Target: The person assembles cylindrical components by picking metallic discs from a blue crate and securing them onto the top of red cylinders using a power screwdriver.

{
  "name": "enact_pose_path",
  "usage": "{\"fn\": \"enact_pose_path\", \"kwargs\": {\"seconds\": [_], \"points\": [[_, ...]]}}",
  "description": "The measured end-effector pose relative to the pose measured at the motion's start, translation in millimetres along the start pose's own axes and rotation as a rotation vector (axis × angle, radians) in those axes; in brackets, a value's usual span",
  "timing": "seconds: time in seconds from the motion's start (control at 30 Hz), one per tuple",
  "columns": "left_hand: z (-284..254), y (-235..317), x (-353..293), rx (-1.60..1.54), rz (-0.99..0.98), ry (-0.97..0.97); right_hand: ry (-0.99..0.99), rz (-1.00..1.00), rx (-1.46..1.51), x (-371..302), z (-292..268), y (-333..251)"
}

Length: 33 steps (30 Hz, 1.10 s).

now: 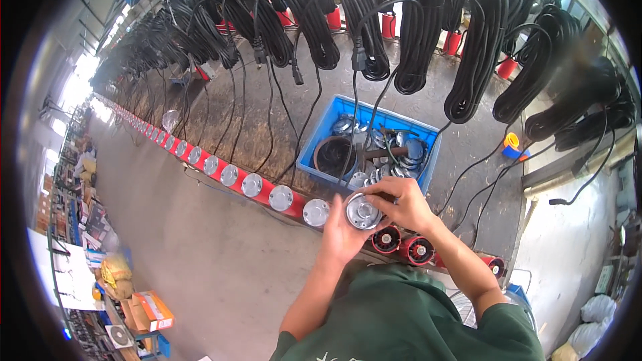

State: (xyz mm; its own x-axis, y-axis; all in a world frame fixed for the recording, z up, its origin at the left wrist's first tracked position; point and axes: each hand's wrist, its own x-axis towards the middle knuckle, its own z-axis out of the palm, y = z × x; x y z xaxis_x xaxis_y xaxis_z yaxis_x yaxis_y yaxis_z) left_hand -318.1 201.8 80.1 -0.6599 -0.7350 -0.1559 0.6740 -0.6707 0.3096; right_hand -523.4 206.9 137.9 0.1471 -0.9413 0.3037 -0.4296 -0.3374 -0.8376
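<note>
In front of my body, both hands are at a round silver metal end cap (pixel 363 212) with a raised centre and small holes near its rim. My left hand (pixel 342 232) cups its left and lower side, thumb up along the edge, with the other fingers mostly hidden. With bent fingers, my right hand (pixel 404 204) grips the upper right rim. Just left is another silver cap (pixel 316 212) on a red cylinder in a long row along the table edge. Below my right hand, red cylinders (pixel 419 250) show dark inner parts and a central shaft.
A blue crate (pixel 314 137) on the wooden table (pixel 267 93) holds loose silver caps, a dark round pot and a hammer-like tool. Coiled black cables (pixel 478 40) hang above, their ends trailing down. A yellow-and-blue tape roll (pixel 512 142) lies at right. Cardboard boxes (pixel 148 310) stand lower left.
</note>
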Motion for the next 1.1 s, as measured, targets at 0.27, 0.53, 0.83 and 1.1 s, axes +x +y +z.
{"fn": "enact_pose_path", "kwargs": {"seconds": [0.27, 0.53, 0.83, 1.1], "points": [[30.0, 3.4, -14.9, 0.217, 0.129, 0.135, 0.153, 0.035, -0.059, -3.5, 17.2, 0.4], [-17.2, 23.7, -26.9, 0.014, 0.597, 0.214, 0.095, 0.532, 0.508, -21.3, 107.8, -2.4], [-54.0, 66.8, -72.6, -0.133, 0.697, 0.14, -0.211, 0.037, -0.472, 138.8, 146.1, 128.8], [-26.2, 90.3, -145.4, 0.068, 0.692, 0.216, -0.515, 0.054, -0.874, 186.4, 209.3, 229.4]]}}
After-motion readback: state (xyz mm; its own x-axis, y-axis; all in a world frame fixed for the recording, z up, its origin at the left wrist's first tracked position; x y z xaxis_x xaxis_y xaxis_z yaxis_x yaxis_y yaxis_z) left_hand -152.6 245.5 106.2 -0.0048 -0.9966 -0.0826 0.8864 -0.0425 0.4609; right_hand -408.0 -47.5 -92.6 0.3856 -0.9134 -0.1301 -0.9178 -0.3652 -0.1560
